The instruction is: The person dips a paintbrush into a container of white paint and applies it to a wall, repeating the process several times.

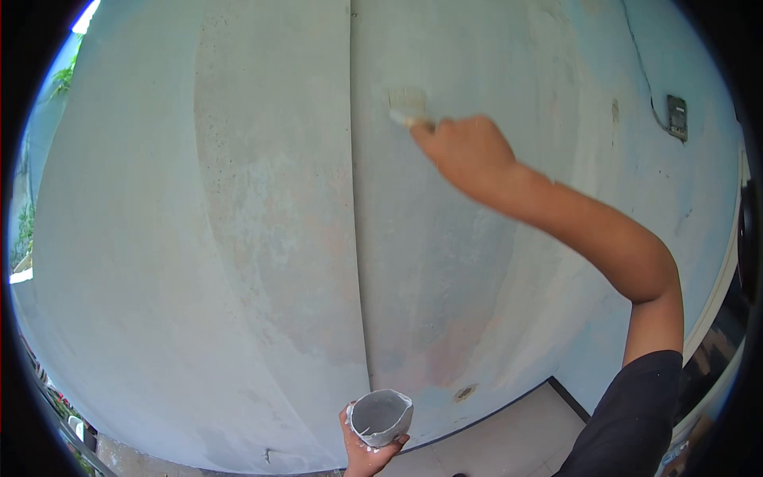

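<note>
My right hand (469,155) is raised against the upper wall, its fingers closed round the handle of a paintbrush (407,105). The pale bristles point up and lie at or close to the wall (445,262); whether they touch is hard to tell. Low in the view, my left hand (367,453) grips a cut-open container (381,417) with an uneven rim and whitish paint smears. Its inside looks grey-white, and how much paint it holds cannot be made out. White spots mark the left fingers.
A vertical seam (356,199) splits the patchy wall. A dark electrical box (677,118) with a cable hangs at the upper right. Below are a small round wall fitting (465,393), a tap-like fitting (268,456) and a tiled floor (509,433). Greenery (24,234) shows far left.
</note>
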`<action>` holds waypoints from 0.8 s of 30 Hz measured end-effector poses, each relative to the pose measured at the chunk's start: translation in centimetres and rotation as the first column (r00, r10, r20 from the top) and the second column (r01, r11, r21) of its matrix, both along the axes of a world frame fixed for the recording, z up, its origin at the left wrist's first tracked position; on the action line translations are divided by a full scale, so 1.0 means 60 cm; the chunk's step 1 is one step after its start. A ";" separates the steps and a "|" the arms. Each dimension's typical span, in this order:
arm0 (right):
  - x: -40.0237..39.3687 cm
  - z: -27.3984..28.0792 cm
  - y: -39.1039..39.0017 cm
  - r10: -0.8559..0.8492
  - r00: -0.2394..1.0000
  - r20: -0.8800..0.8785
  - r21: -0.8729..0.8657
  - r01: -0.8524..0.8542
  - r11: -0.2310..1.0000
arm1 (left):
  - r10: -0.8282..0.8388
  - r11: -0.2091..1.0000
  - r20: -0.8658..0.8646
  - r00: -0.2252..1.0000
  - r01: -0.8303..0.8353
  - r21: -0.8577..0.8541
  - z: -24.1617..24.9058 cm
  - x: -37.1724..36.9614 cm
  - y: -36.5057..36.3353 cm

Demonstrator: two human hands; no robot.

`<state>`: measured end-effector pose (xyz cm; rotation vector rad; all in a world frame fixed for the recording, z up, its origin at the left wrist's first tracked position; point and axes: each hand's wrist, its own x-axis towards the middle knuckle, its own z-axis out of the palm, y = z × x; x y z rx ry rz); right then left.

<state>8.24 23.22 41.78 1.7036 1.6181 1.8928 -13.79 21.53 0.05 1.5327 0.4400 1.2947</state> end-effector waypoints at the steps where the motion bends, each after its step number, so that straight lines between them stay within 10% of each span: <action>1: -0.002 -0.048 -0.011 -0.014 1.000 0.007 -0.104 0.015 0.995 | -0.005 1.000 0.032 0.999 0.005 0.006 -0.002 -0.005 0.001; 8: 0.024 -0.154 -0.060 -0.218 0.868 -0.445 -0.719 -0.202 0.665 | 0.024 0.999 0.040 0.999 -0.026 0.034 -0.010 -0.021 -0.005; 13: 0.029 0.112 -0.030 0.102 0.958 -0.267 -0.050 -0.120 0.992 | 0.045 0.999 0.033 0.998 -0.045 0.000 -0.013 -0.024 -0.008; 19: 0.014 0.279 -0.023 0.162 0.986 -0.024 0.515 -0.127 0.848 | 0.096 0.995 -0.010 0.995 -0.096 -0.028 -0.012 -0.024 -0.009; 22: 0.011 0.230 -0.003 0.123 0.979 -0.164 0.371 -0.054 0.927 | 0.102 0.995 -0.003 0.995 -0.102 0.004 -0.023 -0.021 -0.004; 24: 0.058 0.135 0.057 0.115 0.991 0.075 0.349 -0.134 0.927 | 0.106 0.994 -0.001 0.994 -0.106 0.029 -0.027 -0.014 0.002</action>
